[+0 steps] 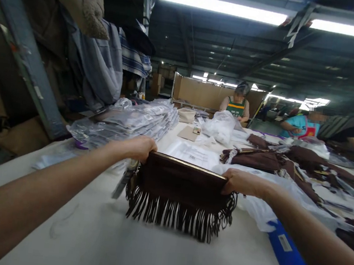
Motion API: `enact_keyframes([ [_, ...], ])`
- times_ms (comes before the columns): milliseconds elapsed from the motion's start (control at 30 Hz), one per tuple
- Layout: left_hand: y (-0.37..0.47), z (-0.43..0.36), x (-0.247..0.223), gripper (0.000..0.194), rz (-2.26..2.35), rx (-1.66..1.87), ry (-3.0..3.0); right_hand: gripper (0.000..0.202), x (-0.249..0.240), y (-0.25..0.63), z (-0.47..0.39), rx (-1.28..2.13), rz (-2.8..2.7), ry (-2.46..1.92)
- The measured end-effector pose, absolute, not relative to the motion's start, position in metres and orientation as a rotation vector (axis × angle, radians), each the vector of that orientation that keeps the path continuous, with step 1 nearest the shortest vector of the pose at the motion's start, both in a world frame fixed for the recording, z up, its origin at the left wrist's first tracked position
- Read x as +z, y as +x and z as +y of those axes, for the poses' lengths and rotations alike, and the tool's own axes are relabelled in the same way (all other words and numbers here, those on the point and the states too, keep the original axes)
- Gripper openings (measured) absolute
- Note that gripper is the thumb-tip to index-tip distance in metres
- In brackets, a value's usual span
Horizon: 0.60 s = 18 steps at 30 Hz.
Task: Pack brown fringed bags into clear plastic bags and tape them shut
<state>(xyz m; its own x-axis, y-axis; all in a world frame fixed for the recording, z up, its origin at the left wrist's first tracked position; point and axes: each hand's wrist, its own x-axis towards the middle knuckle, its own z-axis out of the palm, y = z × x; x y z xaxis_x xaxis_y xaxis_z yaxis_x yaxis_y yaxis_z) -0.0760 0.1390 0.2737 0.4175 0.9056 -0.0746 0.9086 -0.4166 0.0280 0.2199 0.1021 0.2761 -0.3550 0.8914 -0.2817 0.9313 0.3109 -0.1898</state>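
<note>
Bag (181, 180): held above table (137, 248), between both hands.
Left hand (139, 147): clamped on left top corner.
Right hand (242, 182): clamped on right corner.
Handling: likely light, soft; fringe (180, 214) dangled loose; best gripped at zip edge.

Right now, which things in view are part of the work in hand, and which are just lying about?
In hand:
- brown fringed bag, held at its two top corners
- left hand
- right hand

Lying about:
- stack of clear-bagged items
- brown bags spread on the table
- printed sheet
- blue strip
</note>
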Motion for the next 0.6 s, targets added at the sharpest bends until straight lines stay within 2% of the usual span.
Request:
enact_keyframes([
  [133, -0.083, 0.143, 0.257, 0.023, 1.714, 0.126, 2.815, 0.021, 0.257, 0.22, 0.109, -0.203, 2.458, 1.845],
  [233, -0.091, 0.136, 0.229, 0.022, 1.616, 0.182, 2.966, 0.033, 0.225, 0.216, 0.098, 0.021, 2.452, 1.913],
  [333, -0.103, 0.117, 0.173, 0.03, 1.42, 0.254, 3.17, 0.041, 0.167, 0.208, 0.069, 0.152, 2.482, 1.884],
  [400, -0.113, 0.097, 0.124, 0.031, 1.144, 0.581, 3.505, 0.044, 0.119, 0.206, 0.046, 0.266, 2.521, 1.855],
  [433, -0.119, 0.085, 0.1, 0.03, 1.076, 0.737, 3.591, 0.044, 0.095, 0.206, 0.034, 0.511, 2.626, 1.767],
  [500, -0.126, 0.059, 0.058, 0.028, 1.169, 0.915, 3.56, 0.044, 0.053, 0.208, 0.014, 0.949, 2.74, 1.655],
  [600, -0.118, 0.026, 0.025, 0.029, 1.447, 0.811, 3.474, 0.047, 0.02, 0.213, -0.004, 1.102, 2.789, 1.626],
])
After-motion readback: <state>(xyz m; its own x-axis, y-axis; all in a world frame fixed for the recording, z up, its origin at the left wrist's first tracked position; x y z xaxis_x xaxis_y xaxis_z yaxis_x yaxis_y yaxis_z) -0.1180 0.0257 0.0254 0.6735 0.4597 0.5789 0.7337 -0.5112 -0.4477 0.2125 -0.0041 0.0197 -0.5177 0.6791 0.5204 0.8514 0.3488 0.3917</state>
